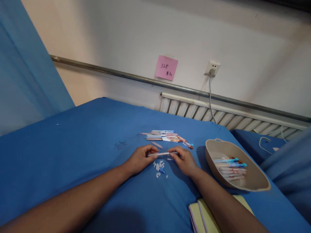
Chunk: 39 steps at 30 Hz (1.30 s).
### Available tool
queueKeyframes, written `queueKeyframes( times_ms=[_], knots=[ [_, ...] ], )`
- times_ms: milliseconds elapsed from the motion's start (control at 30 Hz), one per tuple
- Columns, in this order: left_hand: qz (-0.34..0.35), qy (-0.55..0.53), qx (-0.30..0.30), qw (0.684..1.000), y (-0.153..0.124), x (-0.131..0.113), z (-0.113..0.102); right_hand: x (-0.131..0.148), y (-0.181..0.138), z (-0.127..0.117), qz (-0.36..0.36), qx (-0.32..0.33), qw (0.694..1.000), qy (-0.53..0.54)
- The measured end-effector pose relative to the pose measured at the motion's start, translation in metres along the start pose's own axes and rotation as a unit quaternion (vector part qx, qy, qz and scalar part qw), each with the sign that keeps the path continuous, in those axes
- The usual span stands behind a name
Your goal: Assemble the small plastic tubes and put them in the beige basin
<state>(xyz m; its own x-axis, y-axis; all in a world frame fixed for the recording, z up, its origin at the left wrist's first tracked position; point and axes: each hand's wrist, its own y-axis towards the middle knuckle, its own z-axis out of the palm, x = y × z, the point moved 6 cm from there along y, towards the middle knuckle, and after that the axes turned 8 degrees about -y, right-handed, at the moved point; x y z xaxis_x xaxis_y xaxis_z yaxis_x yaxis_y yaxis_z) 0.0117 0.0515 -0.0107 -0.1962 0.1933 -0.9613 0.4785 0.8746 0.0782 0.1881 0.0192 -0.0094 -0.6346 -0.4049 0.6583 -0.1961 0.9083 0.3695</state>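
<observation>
A slim white pen (163,154) lies level between my hands, just above the blue cloth. My left hand (143,158) pinches its left end, and the fingertips of my right hand (184,160) close on its right end. Beyond them is a pile of pens (162,136), with a single pinkish pen part (156,144) lying nearer to me. Below the held pen are several small white scraps (159,165) and a little blue piece (161,170).
To the right stands a beige basket (259,176) with several pens (230,169) in it. A folded yellow-green towel (206,215) lies under my right forearm. Behind the blue-covered surface (97,136) are a radiator (189,108), a metal rail (109,73) and a plugged-in socket (212,68).
</observation>
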Motion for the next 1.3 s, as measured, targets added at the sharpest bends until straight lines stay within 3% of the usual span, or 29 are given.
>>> queueKeyframes(
  times_ms=[200,433,633,800,1000,1167,1300],
  knots=[
    [-0.014,-0.027,0.009,0.999,0.000,-0.001,0.000,0.006,-0.001,-0.002,-0.012,0.003,1.000,-0.008],
    [0.012,-0.023,-0.017,1.000,-0.004,-0.010,-0.002,-0.002,-0.003,0.011,0.054,0.021,0.996,0.065],
    [-0.091,-0.079,-0.023,0.992,0.001,0.009,-0.003,-0.002,-0.003,0.005,0.039,-0.009,0.999,0.016],
    [-0.022,-0.158,-0.042,0.986,0.004,0.003,-0.006,0.000,-0.001,0.002,0.016,-0.016,1.000,0.004],
    [-0.111,-0.149,-0.029,0.982,0.003,0.012,-0.003,0.000,-0.002,0.002,0.010,-0.024,1.000,0.008],
    [-0.030,-0.159,-0.039,0.986,0.004,0.005,-0.006,0.000,-0.002,0.001,0.007,-0.023,1.000,-0.003],
    [-0.075,-0.166,-0.036,0.983,0.004,0.008,-0.004,0.003,-0.002,0.000,-0.001,-0.021,1.000,-0.008]
  ],
)
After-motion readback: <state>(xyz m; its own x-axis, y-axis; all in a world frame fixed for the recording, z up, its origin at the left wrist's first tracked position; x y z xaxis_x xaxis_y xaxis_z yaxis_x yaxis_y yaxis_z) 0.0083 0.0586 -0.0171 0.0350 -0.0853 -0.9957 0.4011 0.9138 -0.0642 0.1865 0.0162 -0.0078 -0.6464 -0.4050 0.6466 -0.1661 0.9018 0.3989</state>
